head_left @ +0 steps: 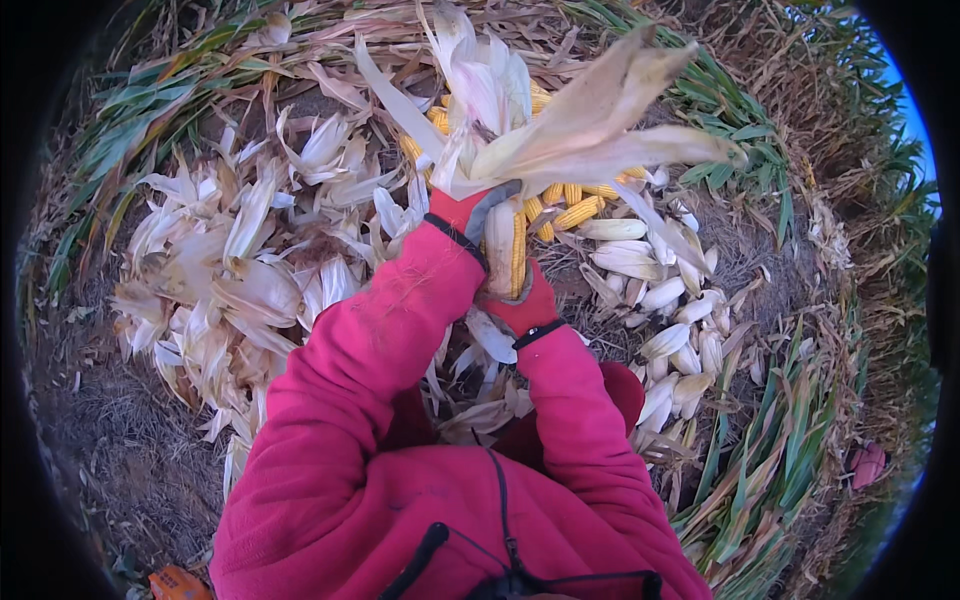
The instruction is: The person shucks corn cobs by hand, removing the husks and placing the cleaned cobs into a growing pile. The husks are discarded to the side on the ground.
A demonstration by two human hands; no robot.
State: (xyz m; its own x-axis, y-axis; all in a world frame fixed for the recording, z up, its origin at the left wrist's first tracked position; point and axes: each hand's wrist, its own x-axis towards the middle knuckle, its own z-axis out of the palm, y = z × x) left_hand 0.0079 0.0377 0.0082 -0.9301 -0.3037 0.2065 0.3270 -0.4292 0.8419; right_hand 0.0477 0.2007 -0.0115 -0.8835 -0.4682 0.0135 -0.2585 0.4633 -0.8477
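Between my hands stands a partly husked ear of corn (517, 252), yellow kernels bared on one side and pale husk left on the other. My right hand (528, 303), in a red and grey glove, is closed around its lower end. My left hand (468, 212), gloved alike, is closed at the upper end on the peeled-back corn husk (565, 150), whose long pale leaves fan out above it. Some of its fingers are hidden behind the husk and ear. Bare yellow corn cobs (577, 214) lie in a heap just beyond, partly covered by the leaves.
Loose dry husks (235, 275) are piled on the left. Several ears still in their husks (662, 294) lie to the right. Cut green stalks (770, 470) ring the ground, with standing plants (890, 250) at the far right. An orange object (178, 583) sits at the lower left.
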